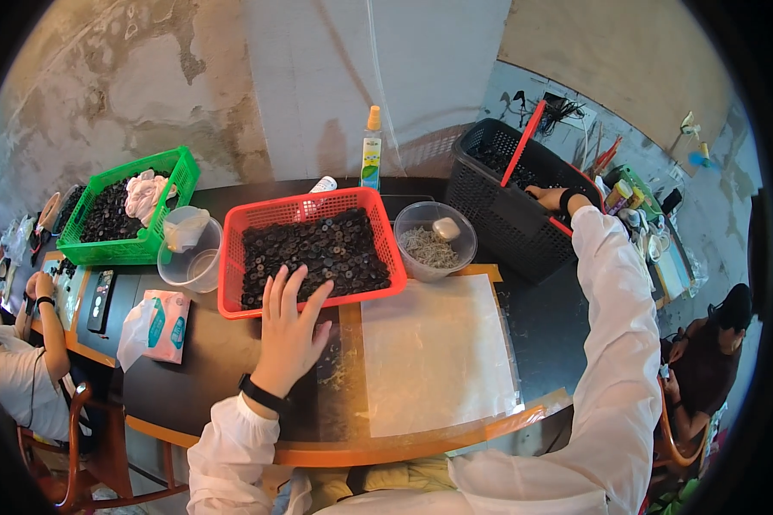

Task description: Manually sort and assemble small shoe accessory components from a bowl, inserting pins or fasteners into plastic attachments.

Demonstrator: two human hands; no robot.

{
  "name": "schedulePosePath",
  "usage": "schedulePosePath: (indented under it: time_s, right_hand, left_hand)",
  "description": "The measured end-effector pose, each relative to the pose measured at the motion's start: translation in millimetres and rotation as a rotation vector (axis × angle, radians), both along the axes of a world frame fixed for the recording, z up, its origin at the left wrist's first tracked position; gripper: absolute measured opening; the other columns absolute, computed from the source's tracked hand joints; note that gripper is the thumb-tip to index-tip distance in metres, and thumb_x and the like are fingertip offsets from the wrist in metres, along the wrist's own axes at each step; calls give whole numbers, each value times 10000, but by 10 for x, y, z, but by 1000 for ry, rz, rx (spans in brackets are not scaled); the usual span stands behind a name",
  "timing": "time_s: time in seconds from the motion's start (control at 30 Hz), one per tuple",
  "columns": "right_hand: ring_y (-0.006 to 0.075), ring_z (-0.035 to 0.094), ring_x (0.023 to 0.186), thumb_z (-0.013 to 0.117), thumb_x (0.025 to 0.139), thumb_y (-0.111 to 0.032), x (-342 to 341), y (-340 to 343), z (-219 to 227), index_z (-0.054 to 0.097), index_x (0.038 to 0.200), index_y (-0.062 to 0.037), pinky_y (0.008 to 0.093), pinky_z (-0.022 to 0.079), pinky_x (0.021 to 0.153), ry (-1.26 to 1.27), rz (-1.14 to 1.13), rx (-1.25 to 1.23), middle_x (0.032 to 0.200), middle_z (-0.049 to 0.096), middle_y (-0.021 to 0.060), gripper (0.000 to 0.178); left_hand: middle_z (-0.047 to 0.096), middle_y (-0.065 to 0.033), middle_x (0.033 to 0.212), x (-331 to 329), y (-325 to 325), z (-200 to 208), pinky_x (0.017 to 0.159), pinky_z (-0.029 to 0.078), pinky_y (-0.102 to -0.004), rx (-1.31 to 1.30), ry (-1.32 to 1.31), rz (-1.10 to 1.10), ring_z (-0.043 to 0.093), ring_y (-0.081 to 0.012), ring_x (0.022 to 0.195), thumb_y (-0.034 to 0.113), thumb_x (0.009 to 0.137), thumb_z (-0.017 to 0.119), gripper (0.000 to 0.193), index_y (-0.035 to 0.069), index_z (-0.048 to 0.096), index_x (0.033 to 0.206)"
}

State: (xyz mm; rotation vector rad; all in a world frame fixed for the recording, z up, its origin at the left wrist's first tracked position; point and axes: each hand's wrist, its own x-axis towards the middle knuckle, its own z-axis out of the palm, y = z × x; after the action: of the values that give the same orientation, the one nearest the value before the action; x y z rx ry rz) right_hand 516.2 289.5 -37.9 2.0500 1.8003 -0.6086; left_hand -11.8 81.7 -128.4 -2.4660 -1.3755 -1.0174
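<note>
My left hand (290, 330) is open, its fingers spread over the near rim of a red plastic basket (228, 283). That basket holds a heap of small dark round pieces (322, 253), some with a hole in the middle. On the right, my right hand (548, 197) reaches into a tall black basket (502, 206) with a red handle (524, 142). Dark pieces lie inside it too. The fingers there are partly hidden, so their grip does not show. Between the baskets stands a clear tub (435, 273) with thin greyish bits and a white lump.
A white sheet (438, 360) is taped to the table before me. Leftward are an empty-looking clear tub (199, 270), a tissue pack (168, 326) and a green basket (103, 249). A yellow-capped bottle (371, 150) stands behind. Other people sit at far left and far right.
</note>
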Motion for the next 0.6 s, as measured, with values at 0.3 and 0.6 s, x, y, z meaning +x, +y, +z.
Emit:
schedulePosePath:
  time_s: [0.3,0.6]
  right_hand:
    - [332,559,1243,665,830,-448,63,-32,-114,466,1428,-187,412,427,1014,-14,60,206,1373,573,161,682]
    - [298,651,1036,681,804,-404,-41,-34,-76,682,1139,-144,396,487,899,1,168,325,1108,698,144,424]
  left_hand:
    - [551,-131,1334,-95,409,-292,1095,328,-545,-46,175,180,446,-383,1328,129,868,606,269,174,645,1130]
    - [590,-82,1266,-232,934,-328,1064,360,-535,-16,199,148,493,-332,1283,133,890,582,227,180,646,1103]
